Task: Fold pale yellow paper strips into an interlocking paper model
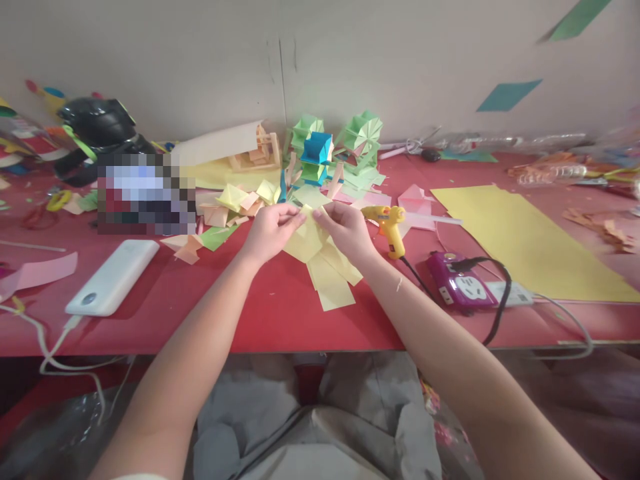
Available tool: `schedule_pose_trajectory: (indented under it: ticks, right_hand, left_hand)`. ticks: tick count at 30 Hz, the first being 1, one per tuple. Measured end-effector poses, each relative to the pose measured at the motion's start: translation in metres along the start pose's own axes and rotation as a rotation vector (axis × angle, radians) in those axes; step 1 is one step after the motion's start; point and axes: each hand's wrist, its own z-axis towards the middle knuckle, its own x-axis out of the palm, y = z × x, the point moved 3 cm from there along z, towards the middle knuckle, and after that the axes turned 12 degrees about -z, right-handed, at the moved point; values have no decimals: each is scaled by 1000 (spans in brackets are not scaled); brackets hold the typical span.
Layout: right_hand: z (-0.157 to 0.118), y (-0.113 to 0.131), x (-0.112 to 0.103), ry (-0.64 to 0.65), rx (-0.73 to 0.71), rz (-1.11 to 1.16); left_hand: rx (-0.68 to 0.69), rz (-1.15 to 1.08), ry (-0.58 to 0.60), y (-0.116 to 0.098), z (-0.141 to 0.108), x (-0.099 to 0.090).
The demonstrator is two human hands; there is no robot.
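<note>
My left hand point(274, 230) pinches the left side of a pale yellow paper piece point(306, 239) above the red table. On its other side, my right hand point(345, 228) grips the same paper between thumb and fingers. Below and partly under it lie loose yellow paper strips point(334, 288). Just right of my right hand rests a yellow glue gun point(393, 233). Folded yellow and peach paper pieces point(233, 198) lie left of my left hand. Behind my hands stand blue and green folded paper models point(317, 148).
A white power bank point(113, 279) with a cable lies at the left. On the right are a purple power socket point(463, 280) with a black cord and large yellow sheets point(540, 247). A black object point(103, 130) stands at the back left, against the wall side.
</note>
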Motion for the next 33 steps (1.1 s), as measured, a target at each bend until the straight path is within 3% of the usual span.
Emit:
schedule_pose_trajectory:
  ticks: [13,20,24,26,30,33]
  right_hand:
    - [2,-2,-6,-47,19,-82]
    - [5,-5,-11,-52,86,29]
    - [3,0,-10,-40,130,43]
    - [1,3,-6,57,160,132]
    - [-1,8,-1,166,105,233]
    - [-1,8,-1,184,57,221]
  left_hand:
    - [111,149,-54,7,3,-5]
    - [113,143,-194,6,5,-15]
    - [226,124,-255,0,1,-15]
    - [304,122,-190,-6,-3,-10]
    - [391,210,78,-15,-9,2]
    - [391,243,115,-18,-11,2]
